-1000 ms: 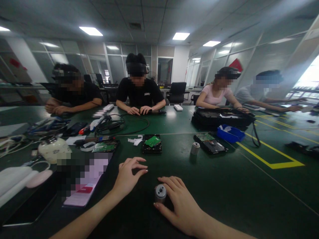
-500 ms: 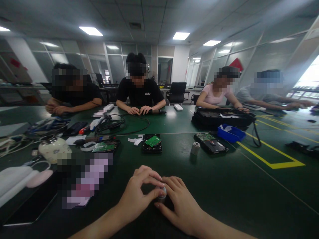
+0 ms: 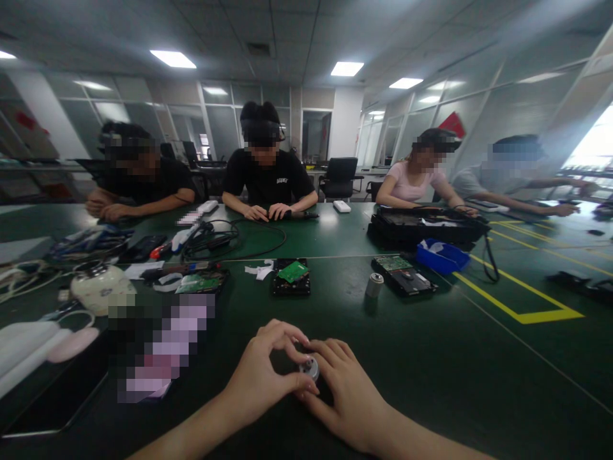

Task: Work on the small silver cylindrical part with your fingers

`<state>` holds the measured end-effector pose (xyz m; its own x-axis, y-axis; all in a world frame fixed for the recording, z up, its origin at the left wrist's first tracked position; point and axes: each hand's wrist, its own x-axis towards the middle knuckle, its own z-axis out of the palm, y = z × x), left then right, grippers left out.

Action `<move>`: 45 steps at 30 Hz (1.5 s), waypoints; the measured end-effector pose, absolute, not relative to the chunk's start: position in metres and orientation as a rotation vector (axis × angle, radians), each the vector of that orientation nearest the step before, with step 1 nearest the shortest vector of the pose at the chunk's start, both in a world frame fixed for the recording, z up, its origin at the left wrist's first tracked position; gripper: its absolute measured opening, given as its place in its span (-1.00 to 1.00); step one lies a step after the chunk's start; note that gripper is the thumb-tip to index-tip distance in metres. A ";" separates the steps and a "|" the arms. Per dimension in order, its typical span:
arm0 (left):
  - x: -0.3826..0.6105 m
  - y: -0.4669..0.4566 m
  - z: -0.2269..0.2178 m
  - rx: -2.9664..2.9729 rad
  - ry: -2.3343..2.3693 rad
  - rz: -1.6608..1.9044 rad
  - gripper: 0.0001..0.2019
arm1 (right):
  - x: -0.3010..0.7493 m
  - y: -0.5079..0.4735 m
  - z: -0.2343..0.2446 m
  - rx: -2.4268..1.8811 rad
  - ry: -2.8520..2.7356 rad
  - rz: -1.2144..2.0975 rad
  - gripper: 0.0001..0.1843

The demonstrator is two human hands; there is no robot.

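A small silver cylinder (image 3: 310,367) stands on the green table (image 3: 431,358) right in front of me. My right hand (image 3: 349,396) wraps around its right side and holds it. From the left, my left hand (image 3: 261,377) closes its thumb and fingertips on the cylinder's top, so most of the part is hidden.
A second silver cylinder (image 3: 374,285), an opened hard drive (image 3: 292,278) with a green board, another drive (image 3: 403,275) and a blue tray (image 3: 443,257) lie further out. Cables, a white round object (image 3: 98,287) and flat devices crowd the left. Several people sit along the far edge.
My left hand came in from the left and closed its fingers on the cylinder's top. The right hand has stayed around the cylinder.
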<state>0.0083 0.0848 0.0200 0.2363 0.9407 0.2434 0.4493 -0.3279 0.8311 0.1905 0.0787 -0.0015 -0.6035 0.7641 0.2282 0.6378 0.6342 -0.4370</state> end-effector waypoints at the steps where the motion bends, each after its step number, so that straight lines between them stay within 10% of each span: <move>1: 0.008 0.085 0.020 1.891 1.297 1.017 -0.80 | 0.191 0.079 -0.001 -1.117 -2.464 0.440 -0.66; 7: 0.008 0.083 0.020 1.889 1.291 1.036 -0.59 | 0.190 0.079 0.001 -1.134 -2.477 0.429 -0.74; 21: 0.008 0.081 0.018 1.984 1.161 1.178 -0.97 | 0.191 0.079 0.002 -1.138 -2.482 0.418 -0.62; 45: -0.019 0.119 0.003 2.133 1.510 1.140 -0.94 | 0.189 0.079 0.002 -1.170 -2.473 0.408 -0.58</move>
